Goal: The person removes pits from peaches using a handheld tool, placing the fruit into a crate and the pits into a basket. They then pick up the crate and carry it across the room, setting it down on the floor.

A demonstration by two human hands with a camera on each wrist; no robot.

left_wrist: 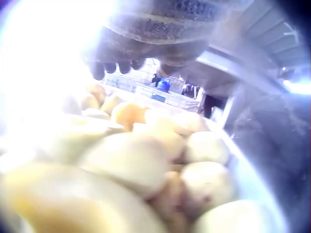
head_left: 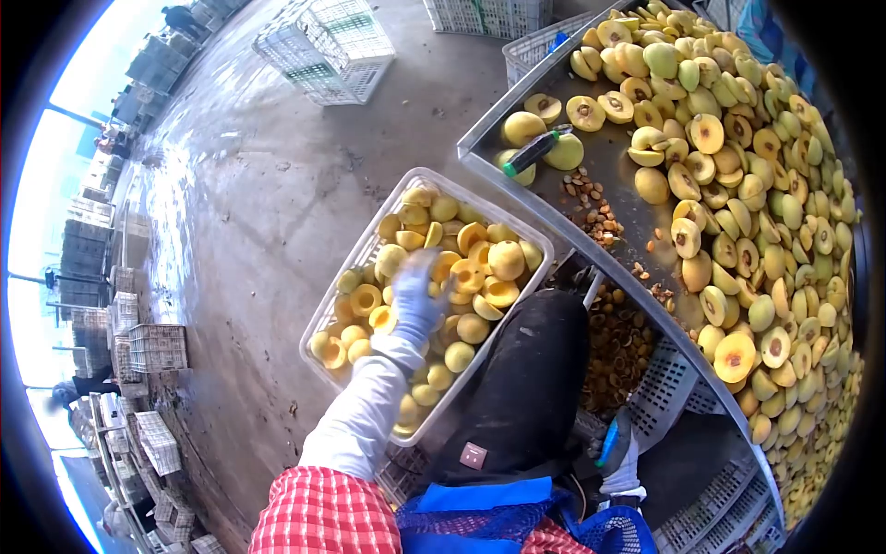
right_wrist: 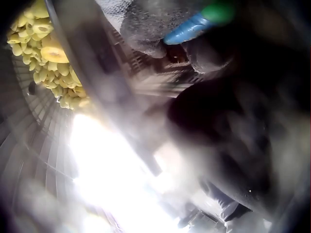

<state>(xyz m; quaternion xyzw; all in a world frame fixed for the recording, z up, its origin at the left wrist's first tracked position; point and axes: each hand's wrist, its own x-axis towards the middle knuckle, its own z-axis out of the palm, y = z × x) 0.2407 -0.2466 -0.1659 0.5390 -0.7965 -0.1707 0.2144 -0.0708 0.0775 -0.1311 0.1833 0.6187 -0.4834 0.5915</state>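
Head view: left hand [head_left: 418,300] over the white crate [head_left: 484,207] of fruit halves [head_left: 468,275], right hand [head_left: 621,462] gripping a blue-green tool [head_left: 608,443].
Left fingers look loosely extended, nothing seen held; blurred, contact with fruit can't be told. Crate sits just beside the dark trouser leg [head_left: 521,360], likely for short reach. Right fingers curl round the tool's handle, low near the metal table [head_left: 628,198], presumably out of the way; tip not visible. Second tool [head_left: 528,153] lies on the table by whole-looking fruit, probably parked handy.
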